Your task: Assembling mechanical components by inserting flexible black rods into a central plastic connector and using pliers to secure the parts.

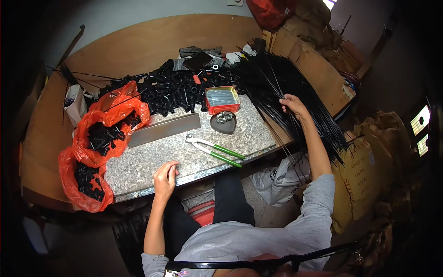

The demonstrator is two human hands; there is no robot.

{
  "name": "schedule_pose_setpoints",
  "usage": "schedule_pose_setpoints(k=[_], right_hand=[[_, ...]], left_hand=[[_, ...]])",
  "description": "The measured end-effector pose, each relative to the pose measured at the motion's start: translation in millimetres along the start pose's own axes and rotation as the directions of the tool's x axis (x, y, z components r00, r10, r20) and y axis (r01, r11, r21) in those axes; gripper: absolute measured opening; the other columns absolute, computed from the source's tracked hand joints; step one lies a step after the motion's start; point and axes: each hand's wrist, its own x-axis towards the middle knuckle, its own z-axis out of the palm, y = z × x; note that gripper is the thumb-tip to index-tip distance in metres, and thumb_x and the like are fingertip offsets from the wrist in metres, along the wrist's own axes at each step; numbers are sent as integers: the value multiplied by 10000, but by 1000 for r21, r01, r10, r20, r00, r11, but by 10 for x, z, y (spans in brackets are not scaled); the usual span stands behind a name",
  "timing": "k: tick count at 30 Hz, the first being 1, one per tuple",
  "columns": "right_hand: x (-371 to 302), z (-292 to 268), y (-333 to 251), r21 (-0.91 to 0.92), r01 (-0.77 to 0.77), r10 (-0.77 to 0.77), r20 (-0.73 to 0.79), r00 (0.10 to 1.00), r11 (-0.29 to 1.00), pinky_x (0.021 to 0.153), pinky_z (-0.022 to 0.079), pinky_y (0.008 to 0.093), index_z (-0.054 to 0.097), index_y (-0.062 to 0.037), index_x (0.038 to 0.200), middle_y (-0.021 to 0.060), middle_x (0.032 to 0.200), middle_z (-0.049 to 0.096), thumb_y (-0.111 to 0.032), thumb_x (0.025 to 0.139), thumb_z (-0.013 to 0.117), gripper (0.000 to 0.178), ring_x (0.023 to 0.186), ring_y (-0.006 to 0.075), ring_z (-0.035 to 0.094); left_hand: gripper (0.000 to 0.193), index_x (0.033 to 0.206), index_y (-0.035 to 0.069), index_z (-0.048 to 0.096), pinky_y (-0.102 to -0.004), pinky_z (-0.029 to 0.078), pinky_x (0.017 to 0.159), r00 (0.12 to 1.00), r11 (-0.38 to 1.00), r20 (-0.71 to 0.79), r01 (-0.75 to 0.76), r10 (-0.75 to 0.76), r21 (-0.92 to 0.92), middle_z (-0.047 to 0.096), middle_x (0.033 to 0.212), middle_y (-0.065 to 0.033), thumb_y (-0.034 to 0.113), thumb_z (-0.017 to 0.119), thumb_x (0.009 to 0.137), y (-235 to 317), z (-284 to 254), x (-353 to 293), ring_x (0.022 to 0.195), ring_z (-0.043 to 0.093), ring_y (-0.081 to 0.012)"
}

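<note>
At the right of the bench my right hand (293, 105) pinches one or more thin black rods (287, 113), lifted over a large bundle of similar black rods (309, 99). Close to the front edge of the granite slab (138, 164), my left hand (165, 179) rests with its fingers curled in and nothing visible in them. Pincers with green handles (217, 151) lie on the slab between my hands. Behind them are a red tin (223, 107) of thin pale pins and a dark heart-shaped dish (223, 123) holding small metal bits.
A long metal bar (165, 129) stands on the slab, with black plastic parts (173, 92) heaped behind it. Two red plastic bags (82, 134) of black pieces sit at the left, near a white box (75, 105). A yellow sack (355, 180) stands at the right.
</note>
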Motion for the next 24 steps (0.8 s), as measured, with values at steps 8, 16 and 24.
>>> schedule_pose_setpoints(k=[8, 16, 24], right_hand=[[-27, -105, -167, -428, -13, 13, -2, 1000, 904, 429, 408, 232, 544, 2, 746, 21, 628, 508, -179, 838, 551, 203, 535, 99, 508], [-29, -101, -191, -859, 18, -300, -159, 941, 511, 817, 434, 412, 600, -40, 1000, 187, 958, 608, -280, 828, 533, 304, 954, 351, 560], [-407, -102, -796, -174, 240, -238, 29, 971, 955, 447, 347, 194, 454, -117, 709, -41, 652, 449, -330, 866, 536, 277, 519, 52, 424]], left_hand=[[135, 891, 15, 607, -291, 439, 565, 998, 998, 2, -62, 62, 13, 558, 638, -86, -34, 512, 807, 2, -6, 6, 578, 555, -186], [142, 914, 4, 609, -255, 439, 578, 999, 999, 27, -43, 43, -7, 573, 675, -83, -15, 490, 840, -90, 43, 23, 591, 552, -139], [139, 906, 14, 613, -270, 445, 588, 999, 999, 13, -41, 41, -3, 577, 677, -82, -11, 498, 832, -41, 46, 7, 591, 556, -154]])
